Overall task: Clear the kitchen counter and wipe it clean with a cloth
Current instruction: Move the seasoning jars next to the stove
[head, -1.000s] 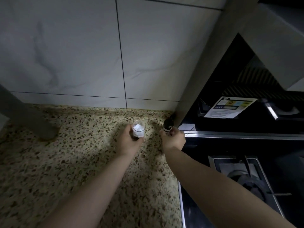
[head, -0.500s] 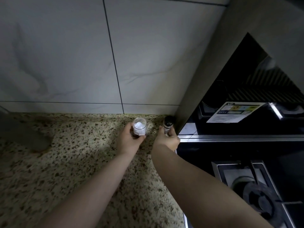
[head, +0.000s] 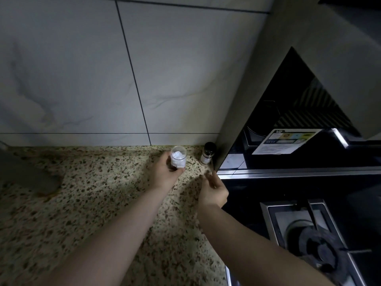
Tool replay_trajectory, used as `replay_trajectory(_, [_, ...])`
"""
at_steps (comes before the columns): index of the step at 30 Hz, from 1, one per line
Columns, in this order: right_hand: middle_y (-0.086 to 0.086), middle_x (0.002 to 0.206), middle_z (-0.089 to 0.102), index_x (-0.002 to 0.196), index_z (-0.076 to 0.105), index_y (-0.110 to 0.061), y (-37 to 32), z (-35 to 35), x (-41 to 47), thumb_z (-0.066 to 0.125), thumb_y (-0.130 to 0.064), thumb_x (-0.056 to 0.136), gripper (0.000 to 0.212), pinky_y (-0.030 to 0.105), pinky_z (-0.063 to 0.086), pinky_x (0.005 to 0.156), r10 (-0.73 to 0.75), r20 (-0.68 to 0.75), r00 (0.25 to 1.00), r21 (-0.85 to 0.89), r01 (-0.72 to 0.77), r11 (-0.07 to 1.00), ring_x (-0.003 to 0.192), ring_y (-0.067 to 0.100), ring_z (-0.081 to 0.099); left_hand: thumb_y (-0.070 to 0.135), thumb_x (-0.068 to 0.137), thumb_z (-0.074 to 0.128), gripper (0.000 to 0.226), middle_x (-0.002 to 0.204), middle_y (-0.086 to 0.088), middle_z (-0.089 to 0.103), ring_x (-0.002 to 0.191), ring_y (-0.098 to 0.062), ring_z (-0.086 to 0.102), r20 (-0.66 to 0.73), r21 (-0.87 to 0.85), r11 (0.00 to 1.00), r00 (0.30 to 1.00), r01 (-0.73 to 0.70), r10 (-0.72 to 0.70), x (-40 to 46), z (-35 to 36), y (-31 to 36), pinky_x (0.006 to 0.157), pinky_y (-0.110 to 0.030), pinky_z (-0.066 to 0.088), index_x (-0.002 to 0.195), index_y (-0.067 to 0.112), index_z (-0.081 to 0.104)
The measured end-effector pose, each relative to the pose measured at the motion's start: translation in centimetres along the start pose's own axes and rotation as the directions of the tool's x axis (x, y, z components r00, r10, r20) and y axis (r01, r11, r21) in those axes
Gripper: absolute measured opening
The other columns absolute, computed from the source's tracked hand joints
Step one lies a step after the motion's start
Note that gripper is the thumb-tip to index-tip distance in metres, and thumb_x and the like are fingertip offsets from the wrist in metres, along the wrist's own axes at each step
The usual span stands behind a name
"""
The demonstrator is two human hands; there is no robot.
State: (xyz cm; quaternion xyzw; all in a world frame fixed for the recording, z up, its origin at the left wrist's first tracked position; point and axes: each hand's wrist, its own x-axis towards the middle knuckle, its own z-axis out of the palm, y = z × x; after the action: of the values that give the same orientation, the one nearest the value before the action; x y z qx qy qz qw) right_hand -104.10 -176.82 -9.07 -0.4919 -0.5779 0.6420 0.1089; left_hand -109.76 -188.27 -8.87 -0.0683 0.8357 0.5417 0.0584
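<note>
My left hand (head: pixel 165 172) gripped a clear jar (head: pixel 178 157) of white stuff on the speckled counter (head: pixel 82 203) near the wall. The dark-capped bottle (head: pixel 207 153) stood alone in the corner; my right hand (head: pixel 213 191) hung loose, fingers blurred.

L hand (head: pixel 165 172) curled, gripping; R hand (head: pixel 213 191) loose, fingers relaxed

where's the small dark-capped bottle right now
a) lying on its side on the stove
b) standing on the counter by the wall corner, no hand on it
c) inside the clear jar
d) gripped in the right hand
b: the dark-capped bottle stands upright on the speckled counter in the back corner, the right hand is below it with a gap between, and the left hand holds the clear jar.
</note>
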Motion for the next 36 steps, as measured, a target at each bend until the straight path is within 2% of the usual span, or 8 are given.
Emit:
replay_trajectory(8, [-0.016,0.092,0.077,0.108,0.074,-0.029,0.7,-5.0,0.9,0.069,-0.008,0.090,0.028,0.010,0.053,0.085,-0.136,0.264,0.955,-0.052,0.154,0.987,0.087,-0.006,0.070,0.011,0.068,0.085,0.053,0.110,-0.004,0.070,0.102,-0.023,0.067,0.003,-0.007,1.000,1.000,0.010,-0.010,1.3,3.6,2.0,0.090,-0.039,0.054,0.117,0.016,0.064])
replay_trajectory(12, [-0.011,0.093,0.077,0.107,0.075,-0.026,0.4,-6.4,1.3,0.069,-0.008,0.091,0.026,0.017,0.054,0.087,-0.157,0.309,0.938,-0.073,0.188,0.979,0.090,0.000,0.072,0.016,0.068,0.085,0.057,0.118,-0.008,0.064,0.107,-0.023,0.063,-0.048,0.042,0.999,0.999,-0.001,0.003,0.7,3.8,2.2,0.093,-0.041,0.052,0.120,0.016,0.062])
replay_trajectory(16, [-0.011,0.088,0.076,0.094,0.077,-0.027,-0.8,-7.7,0.8,0.072,-0.009,0.088,0.020,0.018,0.057,0.085,-0.163,0.280,0.946,-0.101,0.198,0.975,0.083,-0.003,0.071,0.011,0.073,0.083,0.054,0.119,-0.011,0.061,0.096,-0.024,0.063,-0.187,0.045,0.992,0.977,0.117,-0.106,-2.1,3.1,2.2,0.066,-0.021,0.048,0.121,0.009,0.057])
replay_trajectory(19, [-0.010,0.087,0.075,0.092,0.076,-0.024,-2.6,-9.3,0.1,0.072,-0.007,0.086,0.018,0.019,0.056,0.088,-0.176,0.269,0.947,-0.138,0.219,0.966,0.083,-0.001,0.070,0.008,0.083,0.074,0.020,0.096,-0.011,0.070,0.085,-0.027,0.067,-0.254,0.026,0.990,0.959,0.136,-0.125,-5.2,2.5,2.6,0.058,-0.017,0.039,0.099,0.005,0.063])
replay_trajectory(23, [-0.002,0.086,0.075,0.087,0.076,-0.021,-5.8,-12.3,-0.3,0.073,-0.009,0.086,0.013,0.030,0.057,0.091,-0.169,0.260,0.951,-0.136,0.210,0.968,0.090,0.018,0.072,0.009,0.088,0.068,0.006,0.086,-0.011,0.071,0.068,-0.018,0.061,-0.031,0.019,0.995,0.995,0.100,-0.099,-8.0,3.0,5.2,0.056,-0.020,0.041,0.087,0.003,0.068])
replay_trajectory(29, [-0.006,0.067,0.073,0.075,0.074,-0.023,-9.8,-19.3,0.5,0.074,-0.022,0.085,0.010,0.026,0.056,0.070,-0.236,0.117,0.965,-0.145,0.252,0.957,0.071,0.012,0.069,0.013,0.097,0.056,0.023,0.066,-0.006,0.061,0.055,-0.011,0.056,0.316,0.021,0.999,0.948,-0.049,0.040,-11.1,7.3,12.2,0.054,-0.018,0.043,0.081,0.003,0.067])
replay_trajectory(33, [-0.008,0.059,0.070,0.076,0.073,-0.021,-12.6,-25.5,1.2,0.070,-0.023,0.088,0.012,0.027,0.055,0.072,-0.294,0.020,0.955,-0.136,0.294,0.946,0.064,0.008,0.065,0.008,0.088,0.066,0.006,0.072,-0.002,0.065,0.062,-0.016,0.063,0.414,0.062,0.976,0.895,-0.208,0.164,-13.6,11.6,16.6,0.057,-0.015,0.047,0.084,0.010,0.070])
replay_trajectory(36, [-0.007,0.075,0.074,0.084,0.074,-0.025,-14.4,-30.8,1.3,0.070,-0.023,0.088,0.006,0.018,0.053,0.066,-0.321,-0.049,0.946,-0.138,0.312,0.940,0.073,0.007,0.069,0.005,0.083,0.069,0.012,0.067,0.007,0.065,0.063,-0.009,0.062,0.435,0.062,0.955,0.869,-0.291,0.237,-15.7,14.8,19.9,0.054,-0.009,0.044,0.079,0.016,0.072])
